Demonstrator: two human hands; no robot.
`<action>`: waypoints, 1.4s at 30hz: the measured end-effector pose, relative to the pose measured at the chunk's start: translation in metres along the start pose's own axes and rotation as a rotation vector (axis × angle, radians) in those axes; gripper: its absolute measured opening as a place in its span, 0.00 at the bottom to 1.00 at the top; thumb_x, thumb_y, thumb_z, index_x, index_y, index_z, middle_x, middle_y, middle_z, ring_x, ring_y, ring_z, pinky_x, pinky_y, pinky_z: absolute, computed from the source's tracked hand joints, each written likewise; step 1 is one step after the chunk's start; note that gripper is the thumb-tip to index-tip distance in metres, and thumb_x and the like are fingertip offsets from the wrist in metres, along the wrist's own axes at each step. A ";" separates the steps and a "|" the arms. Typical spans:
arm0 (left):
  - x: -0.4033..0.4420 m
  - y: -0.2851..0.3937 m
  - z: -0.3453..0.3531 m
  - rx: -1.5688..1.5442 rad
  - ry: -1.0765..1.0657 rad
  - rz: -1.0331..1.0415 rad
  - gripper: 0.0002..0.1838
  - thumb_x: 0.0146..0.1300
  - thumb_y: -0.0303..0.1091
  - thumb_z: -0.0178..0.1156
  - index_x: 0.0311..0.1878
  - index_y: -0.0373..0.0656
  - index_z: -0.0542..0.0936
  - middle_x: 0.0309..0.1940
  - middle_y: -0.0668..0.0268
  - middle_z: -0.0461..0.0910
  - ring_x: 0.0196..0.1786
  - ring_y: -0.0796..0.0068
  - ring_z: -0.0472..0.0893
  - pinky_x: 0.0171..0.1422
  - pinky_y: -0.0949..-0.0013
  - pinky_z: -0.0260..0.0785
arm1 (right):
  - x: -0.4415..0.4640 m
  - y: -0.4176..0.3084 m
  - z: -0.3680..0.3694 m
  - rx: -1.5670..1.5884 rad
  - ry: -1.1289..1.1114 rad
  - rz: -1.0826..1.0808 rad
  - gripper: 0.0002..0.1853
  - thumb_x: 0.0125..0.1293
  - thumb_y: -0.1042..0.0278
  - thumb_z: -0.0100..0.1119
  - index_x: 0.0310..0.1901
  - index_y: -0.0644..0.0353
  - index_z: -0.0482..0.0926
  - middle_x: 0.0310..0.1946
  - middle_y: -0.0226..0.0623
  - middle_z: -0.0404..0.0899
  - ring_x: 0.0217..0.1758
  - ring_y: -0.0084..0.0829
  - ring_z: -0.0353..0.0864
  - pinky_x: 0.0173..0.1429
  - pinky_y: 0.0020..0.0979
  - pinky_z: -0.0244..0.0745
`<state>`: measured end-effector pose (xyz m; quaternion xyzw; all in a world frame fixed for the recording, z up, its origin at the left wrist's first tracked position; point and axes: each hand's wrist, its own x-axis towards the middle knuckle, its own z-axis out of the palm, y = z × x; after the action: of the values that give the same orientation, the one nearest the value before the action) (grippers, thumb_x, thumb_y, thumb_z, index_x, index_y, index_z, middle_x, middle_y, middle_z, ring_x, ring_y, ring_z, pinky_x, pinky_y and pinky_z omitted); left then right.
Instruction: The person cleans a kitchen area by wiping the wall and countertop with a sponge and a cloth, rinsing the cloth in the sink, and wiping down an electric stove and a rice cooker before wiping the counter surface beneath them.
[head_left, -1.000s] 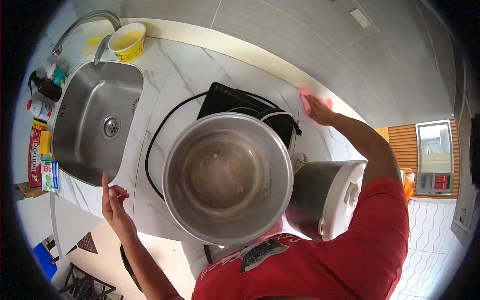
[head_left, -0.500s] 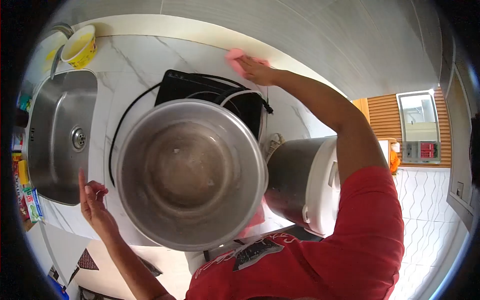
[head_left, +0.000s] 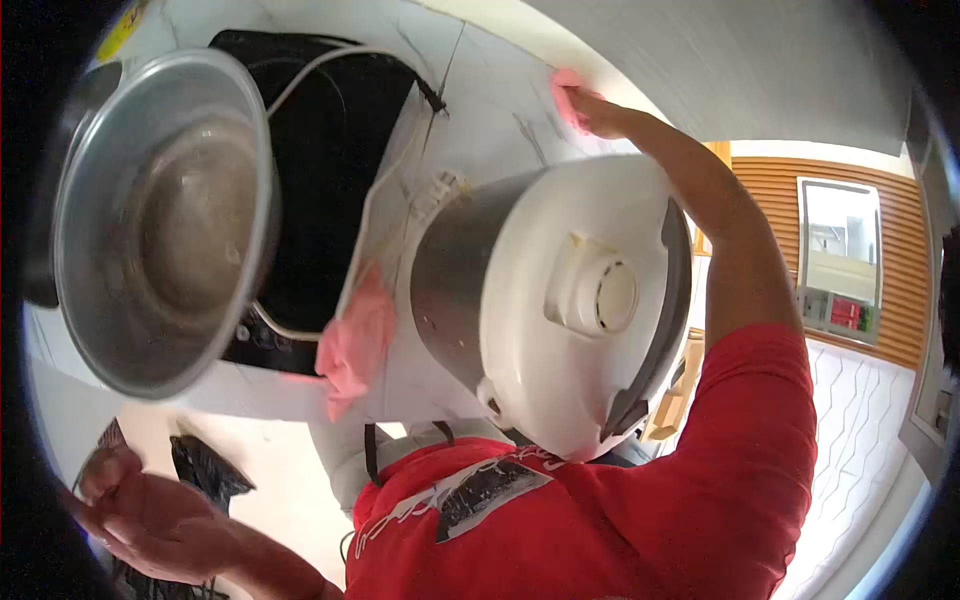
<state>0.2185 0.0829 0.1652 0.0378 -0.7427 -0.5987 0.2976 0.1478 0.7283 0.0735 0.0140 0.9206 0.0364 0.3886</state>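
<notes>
At the back of the marbled counter, beside the wall, my right hand (head_left: pixel 600 113) presses on a pink cloth (head_left: pixel 566 92), fingers closed over it. My left hand (head_left: pixel 150 515) hangs low at the left, off the counter's front edge. It is somewhat blurred, with fingers loosely bent and apart and nothing visible in them. A large rice cooker (head_left: pixel 450 270) with a white lid stands between my body and the right arm's reach. Left of it, a wide metal pot (head_left: pixel 205 225) partly covers a black cooktop (head_left: pixel 330 160).
A second pink cloth (head_left: pixel 358 345) lies by the counter's front edge, between cooktop and rice cooker. A cable with a black plug (head_left: pixel 432 97) crosses the cooktop's back corner. The yellow tub (head_left: pixel 122 32) shows at the far left. A black plastic bag (head_left: pixel 208 470) is below.
The view has swung right, so pot and cooktop sit further left. My right hand has slid the cloth rightward along the wall. My left hand has dropped away from the sink side.
</notes>
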 end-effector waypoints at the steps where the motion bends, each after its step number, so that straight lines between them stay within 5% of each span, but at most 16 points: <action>1: -0.016 0.017 0.010 -0.027 -0.295 0.083 0.35 0.62 0.55 0.42 0.51 0.24 0.69 0.37 0.55 0.74 0.42 0.66 0.72 0.51 0.64 0.61 | -0.014 0.007 0.010 -0.016 0.052 -0.038 0.40 0.60 0.75 0.51 0.70 0.61 0.39 0.71 0.45 0.40 0.74 0.40 0.42 0.72 0.35 0.47; 2: -0.045 0.050 0.039 0.172 -0.379 -0.060 0.38 0.60 0.61 0.42 0.50 0.26 0.72 0.36 0.56 0.74 0.43 0.67 0.72 0.50 0.66 0.61 | 0.029 0.105 0.080 -0.009 0.386 -0.224 0.33 0.60 0.74 0.53 0.66 0.64 0.52 0.67 0.48 0.53 0.70 0.41 0.54 0.69 0.36 0.54; 5: -0.064 0.079 0.099 -0.003 -1.111 0.176 0.33 0.57 0.46 0.57 0.61 0.31 0.66 0.44 0.55 0.71 0.45 0.62 0.72 0.49 0.65 0.63 | -0.016 0.070 0.078 0.070 0.256 -0.077 0.30 0.61 0.72 0.52 0.65 0.62 0.55 0.65 0.45 0.56 0.68 0.38 0.57 0.67 0.35 0.55; 11: -0.117 0.076 0.134 0.050 -0.965 0.246 0.41 0.58 0.53 0.56 0.67 0.35 0.58 0.60 0.48 0.62 0.60 0.55 0.66 0.63 0.57 0.59 | 0.039 -0.003 0.054 0.129 0.609 -0.300 0.24 0.64 0.68 0.48 0.62 0.59 0.61 0.61 0.40 0.63 0.64 0.34 0.63 0.64 0.34 0.59; 13: -0.130 0.082 0.134 -0.034 -0.885 -0.163 0.48 0.55 0.61 0.55 0.69 0.36 0.52 0.60 0.48 0.62 0.62 0.54 0.65 0.64 0.56 0.58 | 0.056 -0.029 0.043 0.117 0.715 -0.346 0.22 0.65 0.67 0.47 0.61 0.57 0.63 0.59 0.38 0.66 0.63 0.33 0.65 0.63 0.33 0.60; 19: -0.138 0.081 0.133 -0.024 -0.815 -0.231 0.55 0.53 0.66 0.54 0.70 0.33 0.44 0.61 0.50 0.61 0.62 0.60 0.64 0.66 0.60 0.53 | 0.036 -0.005 0.078 0.232 0.923 -0.418 0.19 0.67 0.63 0.43 0.58 0.54 0.69 0.55 0.33 0.73 0.59 0.29 0.70 0.60 0.32 0.63; 20: -0.134 0.078 0.129 0.063 -0.838 -0.192 0.56 0.53 0.68 0.53 0.70 0.32 0.45 0.63 0.50 0.59 0.65 0.60 0.62 0.68 0.60 0.51 | 0.020 0.010 0.097 0.340 0.944 -0.370 0.18 0.68 0.62 0.42 0.58 0.53 0.70 0.54 0.32 0.74 0.58 0.28 0.71 0.59 0.31 0.64; 21: -0.135 0.079 0.131 0.064 -0.850 -0.179 0.56 0.53 0.68 0.53 0.70 0.32 0.45 0.63 0.50 0.59 0.65 0.60 0.62 0.68 0.60 0.51 | 0.024 0.048 0.115 -0.013 1.120 -0.276 0.21 0.67 0.59 0.42 0.60 0.50 0.68 0.58 0.33 0.71 0.62 0.32 0.68 0.63 0.39 0.59; 22: -0.137 0.080 0.132 0.059 -0.815 -0.166 0.55 0.53 0.68 0.52 0.70 0.33 0.45 0.63 0.50 0.59 0.65 0.60 0.61 0.68 0.59 0.51 | -0.006 0.044 0.122 0.083 1.027 0.083 0.23 0.67 0.54 0.40 0.62 0.47 0.65 0.61 0.34 0.67 0.65 0.35 0.63 0.66 0.46 0.54; 23: -0.138 0.081 0.133 0.054 -0.783 -0.157 0.55 0.54 0.69 0.52 0.70 0.33 0.46 0.64 0.49 0.58 0.65 0.60 0.61 0.68 0.59 0.51 | -0.014 0.064 0.135 0.204 1.023 0.077 0.23 0.67 0.52 0.40 0.63 0.45 0.65 0.63 0.35 0.64 0.66 0.36 0.61 0.66 0.50 0.52; 26: -0.139 0.081 0.133 0.067 -0.808 -0.154 0.54 0.53 0.70 0.50 0.70 0.35 0.48 0.66 0.50 0.55 0.67 0.59 0.59 0.69 0.57 0.50 | -0.028 0.123 0.191 0.198 1.178 0.213 0.19 0.66 0.60 0.41 0.55 0.54 0.73 0.56 0.45 0.71 0.60 0.45 0.68 0.63 0.41 0.61; 28: -0.139 0.076 0.132 0.051 -0.795 -0.167 0.55 0.52 0.71 0.49 0.70 0.36 0.47 0.68 0.50 0.53 0.69 0.58 0.57 0.70 0.56 0.49 | -0.064 0.123 0.192 0.567 0.700 0.915 0.14 0.62 0.65 0.47 0.45 0.55 0.80 0.45 0.45 0.79 0.51 0.45 0.76 0.57 0.39 0.68; 31: -0.138 0.074 0.128 -0.071 -0.863 -0.212 0.48 0.57 0.64 0.51 0.70 0.37 0.50 0.68 0.51 0.52 0.68 0.57 0.58 0.70 0.51 0.48 | -0.101 0.133 0.210 0.410 1.228 0.775 0.11 0.56 0.65 0.54 0.38 0.56 0.83 0.36 0.41 0.81 0.40 0.42 0.80 0.45 0.38 0.74; 35: -0.135 0.076 0.126 -0.084 -0.847 -0.217 0.46 0.57 0.61 0.53 0.67 0.36 0.52 0.64 0.51 0.55 0.65 0.56 0.60 0.66 0.52 0.51 | -0.114 0.133 0.178 1.167 1.557 0.470 0.10 0.58 0.64 0.57 0.36 0.59 0.83 0.21 0.35 0.79 0.23 0.26 0.76 0.30 0.28 0.69; 38: -0.132 0.077 0.123 -0.078 -0.798 -0.209 0.44 0.57 0.60 0.54 0.65 0.36 0.54 0.62 0.51 0.57 0.62 0.56 0.62 0.64 0.52 0.54 | -0.151 0.089 0.190 1.517 1.575 0.328 0.11 0.61 0.73 0.51 0.41 0.67 0.81 0.28 0.34 0.80 0.29 0.22 0.77 0.33 0.21 0.71; 42: -0.138 0.074 0.123 -0.092 -0.738 -0.206 0.41 0.56 0.58 0.56 0.62 0.35 0.57 0.58 0.51 0.60 0.58 0.55 0.65 0.60 0.53 0.57 | -0.194 0.011 0.317 1.423 1.414 0.725 0.12 0.64 0.63 0.53 0.37 0.64 0.81 0.21 0.28 0.76 0.22 0.16 0.69 0.26 0.20 0.64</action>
<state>0.2941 0.2673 0.1647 -0.1193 -0.7644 -0.6316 -0.0500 0.5098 0.7463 -0.0072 0.4864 0.6875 -0.3962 -0.3657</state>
